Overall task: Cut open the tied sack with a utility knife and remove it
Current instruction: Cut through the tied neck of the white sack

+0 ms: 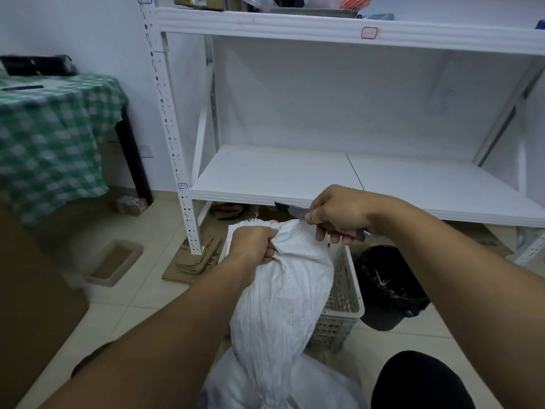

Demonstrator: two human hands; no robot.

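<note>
A white woven sack [286,302] stands upright in front of me, crumpled and gathered at its neck, with a frayed top edge showing behind my fingers. My left hand [253,243] grips the bunched fabric at the sack's top left. My right hand [342,214] is closed around the dark handle of a utility knife [290,210], whose blade points left just above the sack's top. The blade sits close to the fabric; contact is not clear.
A white perforated plastic basket [345,299] stands behind the sack, a black bin [389,287] to its right. White metal shelving [324,178] rises ahead, flattened cardboard [194,261] under it. A green checked tablecloth [50,134] covers a table at left; a shallow tray [115,262] lies on the tiles.
</note>
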